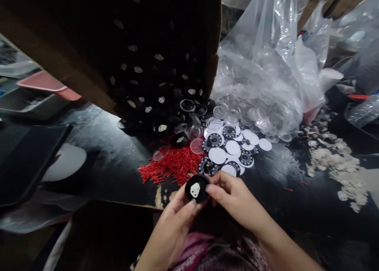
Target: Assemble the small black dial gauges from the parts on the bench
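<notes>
held low at 6 o'clock, just off the near edge of the dark glossy worktop (97, 144): a small round black plastic cap with a white insert (196, 188), face up toward the camera so the insert shows. pinched from the 7 o'clock side by the left hand (171, 219), thumb and fingers (189, 205) narrow around the rim; met from the 4 o'clock side by the right hand (233, 198), fingertips closed on the opposite edge, likely steadying it.

just above at 12 o'clock, a heap of thin red plastic sticks (174, 164); at 1 o'clock, flat white and black printed paper discs (227, 152), all within easy reach. beyond, a tipped brown cardboard box (74, 50) spilling more black caps, and a clear plastic bag of transparent rings (260, 81) at 2 o'clock.
</notes>
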### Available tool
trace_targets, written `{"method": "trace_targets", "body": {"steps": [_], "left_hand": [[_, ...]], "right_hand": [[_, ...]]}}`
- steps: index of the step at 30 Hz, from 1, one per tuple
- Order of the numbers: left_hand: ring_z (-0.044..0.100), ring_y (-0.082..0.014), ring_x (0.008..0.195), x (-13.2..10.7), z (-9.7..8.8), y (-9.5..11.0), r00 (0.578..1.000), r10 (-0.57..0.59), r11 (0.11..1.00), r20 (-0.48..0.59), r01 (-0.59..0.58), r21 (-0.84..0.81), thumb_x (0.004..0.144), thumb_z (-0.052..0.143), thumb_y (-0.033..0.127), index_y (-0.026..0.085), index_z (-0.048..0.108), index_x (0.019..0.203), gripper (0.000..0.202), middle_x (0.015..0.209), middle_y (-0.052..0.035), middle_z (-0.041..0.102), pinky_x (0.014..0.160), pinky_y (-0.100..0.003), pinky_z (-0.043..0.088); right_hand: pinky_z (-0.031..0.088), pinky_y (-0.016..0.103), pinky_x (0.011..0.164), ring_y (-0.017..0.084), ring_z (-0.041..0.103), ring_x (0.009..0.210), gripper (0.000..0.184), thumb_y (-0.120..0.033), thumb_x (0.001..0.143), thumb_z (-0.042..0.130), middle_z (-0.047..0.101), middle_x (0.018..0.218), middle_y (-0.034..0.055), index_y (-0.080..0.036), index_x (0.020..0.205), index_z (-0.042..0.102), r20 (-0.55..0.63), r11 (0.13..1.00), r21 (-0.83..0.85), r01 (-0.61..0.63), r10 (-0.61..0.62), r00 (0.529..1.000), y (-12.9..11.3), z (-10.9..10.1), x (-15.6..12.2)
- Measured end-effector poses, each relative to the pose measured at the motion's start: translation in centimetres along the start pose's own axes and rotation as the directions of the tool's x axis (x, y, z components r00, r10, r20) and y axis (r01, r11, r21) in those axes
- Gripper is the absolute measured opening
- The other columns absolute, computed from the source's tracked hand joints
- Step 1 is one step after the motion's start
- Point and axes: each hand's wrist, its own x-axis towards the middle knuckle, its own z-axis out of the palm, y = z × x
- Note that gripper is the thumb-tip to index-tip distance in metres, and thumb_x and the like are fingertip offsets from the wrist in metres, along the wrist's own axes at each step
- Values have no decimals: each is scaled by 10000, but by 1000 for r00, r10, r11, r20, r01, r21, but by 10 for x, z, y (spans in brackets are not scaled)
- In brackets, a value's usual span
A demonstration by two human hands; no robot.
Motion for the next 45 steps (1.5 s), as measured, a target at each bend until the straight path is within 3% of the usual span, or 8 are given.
{"method": "trace_targets", "body": {"steps": [3,5,9,16,24,29,37,45], "left_hand": [[642,-238,1140,-2,6,1,992,-116,977,-54,104,-186,836,674,284,260,678,1135,300,1242,-37,688,918,-282,556],[675,-234,1082,-2,9,2,985,-159,964,-71,139,-228,835,677,262,268,671,1142,308,1204,-39,706,879,-282,576],[713,-207,959,0,11,-1,987,-125,961,-103,94,-259,838,674,304,252,671,1122,289,1159,-55,719,831,-296,594],[695,-205,984,2,18,-4,988,-124,963,-90,97,-253,922,519,444,183,632,1152,367,1209,-135,690,814,-286,581],[587,-317,1211,11,32,2,987,-159,934,-16,145,-328,914,490,514,237,637,1166,402,1279,-100,658,1005,-490,492],[627,-279,1160,13,40,3,994,-101,939,-35,84,-332,921,472,514,248,666,1143,397,1282,-67,662,1001,-484,509],[571,-263,1238,3,36,-6,980,123,976,-155,-147,-159,904,550,447,239,656,1150,339,1239,-92,685,1013,-413,511],[500,-267,1309,4,44,-12,983,20,998,-183,-30,-51,788,714,415,315,682,1164,390,1346,-18,618,1068,-384,467]], "right_hand": [[452,296,727,167,587,761,213,-393,899,585,632,814,15,-197,941,657,-72,915,-402,29,-63,995,0,-18,-5],[445,372,814,223,589,878,256,-338,880,623,632,942,56,-210,1100,649,-157,719,-695,-9,-139,978,1,-32,-6],[436,446,853,280,561,978,343,-259,844,656,582,1087,110,-185,1174,597,-179,464,-884,-49,-240,954,8,-46,-1],[481,291,703,168,627,754,116,-275,886,571,689,820,14,-196,881,655,-348,835,-550,-18,-210,914,16,-50,3],[487,346,910,193,647,980,146,-240,926,575,706,1036,50,-227,977,712,-409,728,-654,207,-570,712,14,-43,-10],[518,330,854,181,649,964,162,-196,940,550,701,1037,66,-215,1011,695,-24,606,-669,430,-597,802,14,-25,-16],[518,281,673,145,603,706,226,-202,855,623,653,874,21,-208,1079,650,-327,898,-421,130,-284,901,7,-17,-11],[479,252,684,140,620,744,50,-221,866,612,678,811,-3,-205,845,654,-301,932,-333,146,-252,920,-8,-3,-10]]}}
